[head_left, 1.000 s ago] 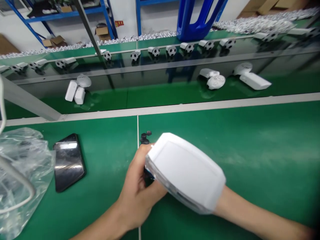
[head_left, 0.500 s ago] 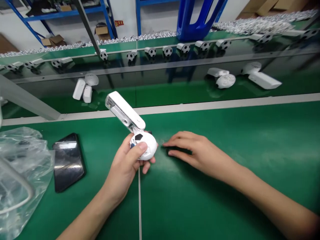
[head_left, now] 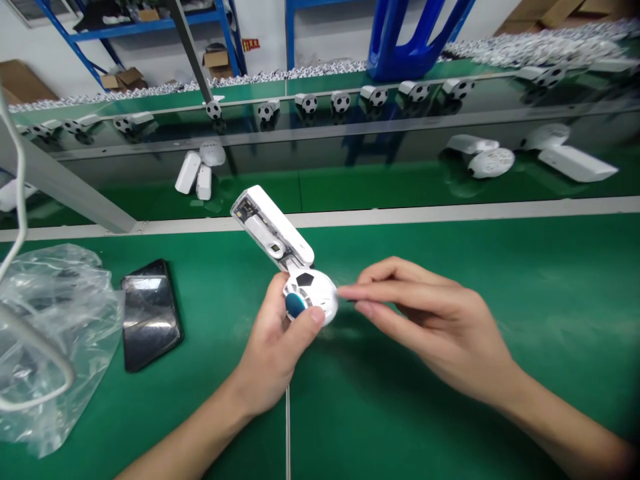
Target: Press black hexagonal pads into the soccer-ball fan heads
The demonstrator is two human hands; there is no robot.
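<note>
My left hand [head_left: 273, 347] is closed around the ball-shaped head of a white device with a soccer-ball pattern [head_left: 320, 297]. Its long handle [head_left: 273, 227] points up and to the left, with one side uncovered so that circuit parts show. A round blue-green spot sits on the head near my thumb. To the right of the head, my right hand [head_left: 425, 313] has thumb and forefinger in a pinch, the forefinger tip close to or touching the head's edge. A small dark bit shows between those fingertips, too small to name.
A black phone [head_left: 153, 317] lies on the green table beside a clear plastic bag [head_left: 55, 347] and a white cable [head_left: 20, 167]. Beyond the pale table edge [head_left: 400, 217], more white devices [head_left: 493, 160] lie on a green belt. Soccer-ball pieces [head_left: 340, 101] line a ledge behind, near a blue stool [head_left: 405, 53].
My left hand has shifted right with the device, turning the head so the blue-green spot shows. My right hand's fingers have closed into a pinch near the head. The view has shifted slightly.
</note>
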